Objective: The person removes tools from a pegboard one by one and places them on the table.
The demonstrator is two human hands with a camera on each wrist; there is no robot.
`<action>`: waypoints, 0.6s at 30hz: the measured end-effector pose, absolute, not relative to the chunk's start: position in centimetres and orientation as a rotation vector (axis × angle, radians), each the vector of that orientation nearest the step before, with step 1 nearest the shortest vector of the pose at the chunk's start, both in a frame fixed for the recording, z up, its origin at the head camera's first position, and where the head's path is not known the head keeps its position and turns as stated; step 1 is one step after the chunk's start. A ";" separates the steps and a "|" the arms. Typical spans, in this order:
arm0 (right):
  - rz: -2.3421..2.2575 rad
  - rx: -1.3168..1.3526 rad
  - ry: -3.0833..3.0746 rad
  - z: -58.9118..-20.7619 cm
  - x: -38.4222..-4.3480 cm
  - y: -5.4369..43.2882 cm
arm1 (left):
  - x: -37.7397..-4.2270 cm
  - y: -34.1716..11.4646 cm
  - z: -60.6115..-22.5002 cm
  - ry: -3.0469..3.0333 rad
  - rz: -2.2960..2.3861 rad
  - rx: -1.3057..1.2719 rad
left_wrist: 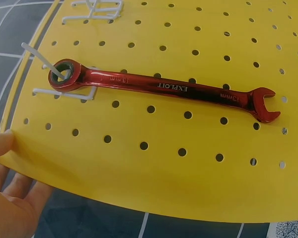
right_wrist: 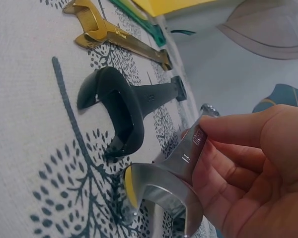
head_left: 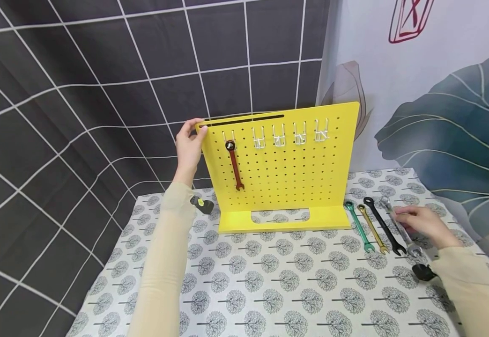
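Observation:
A yellow pegboard [head_left: 282, 173] stands upright on the table, its upper left corner pinched between the thumb and fingers of my left hand [head_left: 190, 147]. Near that corner a red combination wrench [head_left: 235, 166] hangs by its ring end from a white hook; the left wrist view shows its lettering. On the right, my right hand [head_left: 426, 223] pinches the shaft of a silver combination wrench [right_wrist: 186, 156] between thumb and fingers. Beside it lie a black wrench [head_left: 383, 224], a gold wrench [head_left: 372, 228] and a green wrench [head_left: 359, 227], open ends toward me.
Several white hooks [head_left: 279, 139] with nothing on them line the upper part of the board. A cloth with printed trees [head_left: 278, 276] covers the table. Behind hang a dark gridded curtain [head_left: 143, 56] and a pale curtain with leaf prints [head_left: 451, 117].

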State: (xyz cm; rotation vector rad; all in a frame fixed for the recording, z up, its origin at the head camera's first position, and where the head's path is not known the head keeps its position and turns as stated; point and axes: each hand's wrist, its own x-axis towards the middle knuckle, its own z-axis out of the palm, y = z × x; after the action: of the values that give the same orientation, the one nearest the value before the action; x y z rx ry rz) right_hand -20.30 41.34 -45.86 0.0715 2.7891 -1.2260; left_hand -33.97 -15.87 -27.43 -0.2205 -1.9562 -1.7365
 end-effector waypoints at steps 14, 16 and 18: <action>-1.235 0.092 2.752 -46.5 -20.3 41.3 | -34.1 -15.9 -27.7 -1.945 -1.740 -0.230; -1.238 0.095 2.744 -46.5 -20.3 41.3 | -34.1 -15.9 -27.7 -1.946 -1.740 -0.229; -1.231 0.103 2.745 -46.5 -20.3 41.3 | -34.1 -15.9 -27.7 -1.946 -1.740 -0.228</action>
State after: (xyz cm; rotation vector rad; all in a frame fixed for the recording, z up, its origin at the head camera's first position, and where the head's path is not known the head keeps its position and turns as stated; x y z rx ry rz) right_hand -20.26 41.30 -46.47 0.1030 2.7447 -1.2311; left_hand -34.06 -15.89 -27.72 -0.2282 -1.9462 -1.7396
